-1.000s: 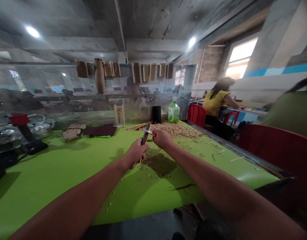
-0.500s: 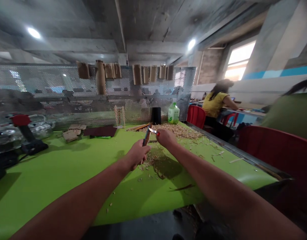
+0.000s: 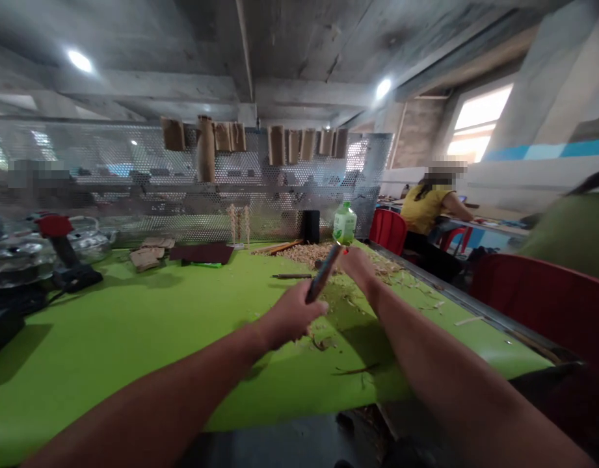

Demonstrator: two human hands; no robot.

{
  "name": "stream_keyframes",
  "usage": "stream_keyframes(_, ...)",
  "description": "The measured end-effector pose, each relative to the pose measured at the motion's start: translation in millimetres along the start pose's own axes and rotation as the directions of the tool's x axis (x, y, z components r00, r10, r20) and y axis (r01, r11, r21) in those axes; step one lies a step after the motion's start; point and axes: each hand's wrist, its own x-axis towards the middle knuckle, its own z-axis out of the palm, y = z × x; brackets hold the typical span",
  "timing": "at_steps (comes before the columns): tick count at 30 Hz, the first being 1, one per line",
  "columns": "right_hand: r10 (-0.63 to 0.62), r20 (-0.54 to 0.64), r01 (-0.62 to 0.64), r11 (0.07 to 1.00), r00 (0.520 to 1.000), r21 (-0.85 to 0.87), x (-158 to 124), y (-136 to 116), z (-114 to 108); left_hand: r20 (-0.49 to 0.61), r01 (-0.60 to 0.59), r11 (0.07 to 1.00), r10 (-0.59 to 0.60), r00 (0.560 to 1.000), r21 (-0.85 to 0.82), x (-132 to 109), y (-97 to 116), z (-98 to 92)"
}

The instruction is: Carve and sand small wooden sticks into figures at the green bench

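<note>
Wood shavings (image 3: 309, 255) lie heaped at upper center of a green workbench (image 3: 133, 364); a left hand (image 3: 292, 322) grips a dark wooden stick (image 3: 323, 274), the right hand (image 3: 356, 268) just beside it, its hold unclear.

The dark wooden piece (image 3: 323, 274) spans the gap between my left hand (image 3: 292, 316) and right hand (image 3: 358, 268), and left of them I have room across the green worktop (image 3: 108, 351) as far as the dark sheet (image 3: 200, 254), with only a few shavings in the way. Ahead, the pile of wood shavings (image 3: 304, 255), plastic bottle (image 3: 345, 224) and perforated metal screen (image 3: 133, 175) block the far side; to the right, the worktop's metal edge (image 3: 455, 292) and a red chair (image 3: 518, 292) hem me in.
</note>
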Motion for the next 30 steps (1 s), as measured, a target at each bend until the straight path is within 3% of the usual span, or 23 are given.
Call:
stream_keyframes(3, 0.003, -0.015, -0.002, 0.999, 1.000, 0.036, -2, -12, 11, -0.147, 0.113, 0.981, -0.136, 0.980, -0.155, 18, -11, -27.4)
stream_keyframes(6, -0.056, -0.016, 0.057, 0.993, 0.998, 0.101, -13, -29, 19, -0.247, 0.103, 0.962, -0.167, 0.954, -0.254, 32, -21, -44.4)
stream_keyframes(9, -0.194, -0.026, 0.196, 0.972, 0.981, 0.127, -29, -45, 20, -0.258, 0.095, 0.957, -0.168, 0.952, -0.274, 38, -26, -46.5)
stream_keyframes(13, -0.399, -0.015, 0.400, 0.916, 0.917, 0.043, -52, -63, 16, -0.286, 0.050, 0.944, -0.149, 0.947, -0.325, 42, -30, -44.1)
stream_keyframes(16, -0.475, 0.018, 0.476, 0.879, 0.880, -0.019, -63, -71, 14, -0.290, 0.038, 0.952, -0.131, 0.948, -0.305, 43, -32, -44.4)
stream_keyframes(25, -0.407, 0.068, 0.412, 0.904, 0.911, -0.112, -62, -73, 9, -0.264, 0.069, 0.965, -0.137, 0.955, -0.254, 38, -30, -38.1)
stream_keyframes(30, -0.336, 0.069, 0.343, 0.931, 0.939, -0.122, -57, -69, 5, -0.278, 0.119, 0.984, -0.153, 0.948, -0.135, 34, -21, -32.8)
